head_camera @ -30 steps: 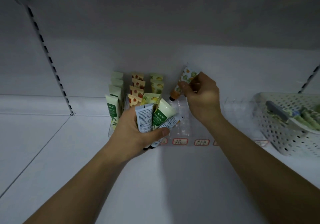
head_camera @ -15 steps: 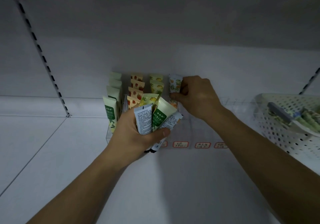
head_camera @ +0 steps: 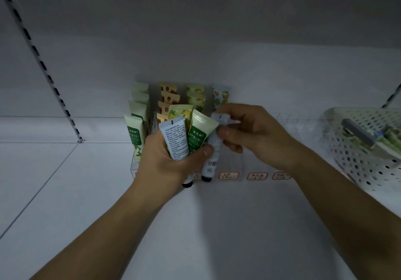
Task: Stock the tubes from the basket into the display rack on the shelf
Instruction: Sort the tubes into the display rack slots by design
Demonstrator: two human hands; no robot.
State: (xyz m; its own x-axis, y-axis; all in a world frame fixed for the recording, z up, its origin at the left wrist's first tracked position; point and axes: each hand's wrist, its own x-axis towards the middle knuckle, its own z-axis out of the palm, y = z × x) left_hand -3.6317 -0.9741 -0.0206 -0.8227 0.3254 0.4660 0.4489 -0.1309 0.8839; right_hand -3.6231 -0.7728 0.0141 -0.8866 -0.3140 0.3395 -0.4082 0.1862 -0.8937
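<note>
Leftmost, a slotted upright [head_camera: 39, 63] runs down the back wall to the white shelf [head_camera: 217, 225]. Next comes the clear display rack [head_camera: 230, 167], its left columns filled with upright tubes: pale green ones [head_camera: 135, 132], then strawberry-printed ones [head_camera: 170, 94], then lemon-printed ones [head_camera: 196, 97], and a single orange-printed tube [head_camera: 220, 95] at the back of the fourth column. In front of these the left hand [head_camera: 165, 162] grips a fan of tubes [head_camera: 184, 134], thumb curled across them, caps pointing down. The right hand [head_camera: 256, 134] pinches one white tube [head_camera: 213, 147] at the right edge of that fan, fingers closed on its crimped end and body. Small red-bordered labels [head_camera: 257, 175] line the rack's front edge. Far right, the white perforated basket [head_camera: 358, 156] sits on the shelf, with more tubes lying inside.
</note>
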